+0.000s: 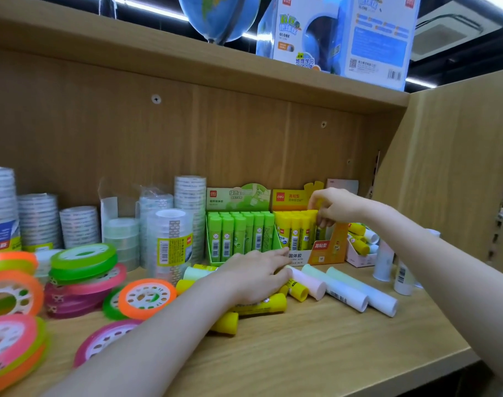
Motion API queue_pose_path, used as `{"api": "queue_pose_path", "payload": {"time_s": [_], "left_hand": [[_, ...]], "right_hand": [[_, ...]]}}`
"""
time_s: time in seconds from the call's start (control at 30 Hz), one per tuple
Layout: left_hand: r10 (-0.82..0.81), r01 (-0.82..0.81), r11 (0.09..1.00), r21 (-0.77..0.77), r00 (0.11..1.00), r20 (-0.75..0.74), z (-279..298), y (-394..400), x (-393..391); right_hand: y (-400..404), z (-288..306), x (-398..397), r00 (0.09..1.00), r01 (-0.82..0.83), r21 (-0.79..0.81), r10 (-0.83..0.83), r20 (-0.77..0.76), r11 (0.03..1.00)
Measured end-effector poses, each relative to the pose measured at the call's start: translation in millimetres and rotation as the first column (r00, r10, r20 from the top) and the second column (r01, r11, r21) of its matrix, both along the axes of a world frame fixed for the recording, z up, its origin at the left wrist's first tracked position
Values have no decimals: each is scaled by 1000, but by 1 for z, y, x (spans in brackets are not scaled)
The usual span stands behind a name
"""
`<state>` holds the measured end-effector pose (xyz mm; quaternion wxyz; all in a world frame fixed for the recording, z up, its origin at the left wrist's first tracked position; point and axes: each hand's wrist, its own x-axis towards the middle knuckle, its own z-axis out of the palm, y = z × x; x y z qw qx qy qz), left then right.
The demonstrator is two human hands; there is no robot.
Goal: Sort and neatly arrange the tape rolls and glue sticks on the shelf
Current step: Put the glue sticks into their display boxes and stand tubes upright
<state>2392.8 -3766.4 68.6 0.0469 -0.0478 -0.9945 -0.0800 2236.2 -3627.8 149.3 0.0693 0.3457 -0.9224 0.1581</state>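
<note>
The wooden shelf [316, 348] carried clear tape stacks [38, 219] at left. The yellow glue box [310, 239] stood at the back, where the right hand [334, 207] pinched an upright stick. The left hand [256, 276] lay with fingers [279, 255] extended over loose yellow glue sticks [261, 306].

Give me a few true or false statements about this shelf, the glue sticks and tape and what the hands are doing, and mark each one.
1. The right hand is at the yellow display box of glue sticks. True.
2. The green display box stands to the right of the yellow one. False: it stands to its left.
3. The left hand rests on the loose glue sticks lying on the shelf board. True.
4. The coloured tape rolls hang from hooks. False: they lie stacked on the board at the left.
5. A globe sits on the shelf above. True.
</note>
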Motion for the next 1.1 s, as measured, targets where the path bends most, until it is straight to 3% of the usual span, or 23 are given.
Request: {"api": "queue_pose_path", "payload": {"time_s": [0.13, 0.37, 0.53, 0.67, 1.1], "left_hand": [[4, -4, 1000, -3, 1000, 7, 1, 0, 0], [5, -5, 1000, 1, 1000, 10, 1, 0, -1], [2, -2, 1000, -5, 1000, 12, 1, 0, -1], [3, -3, 1000, -5, 1000, 10, 1, -1, -2], [2, -2, 1000, -6, 1000, 11, 0, -1, -1]], "right_hand": [[2, -3, 4, 974, -4, 120, 32, -225, 993], [-2, -13, 7, 942, -20, 12, 23, -335, 1000], [8, -11, 3, 962, -32, -100, 3, -274, 995], [16, -4, 1, 976, -34, -46, 23, -217, 998], [5, -10, 0, 962, -73, -25, 64, -264, 997]]}}
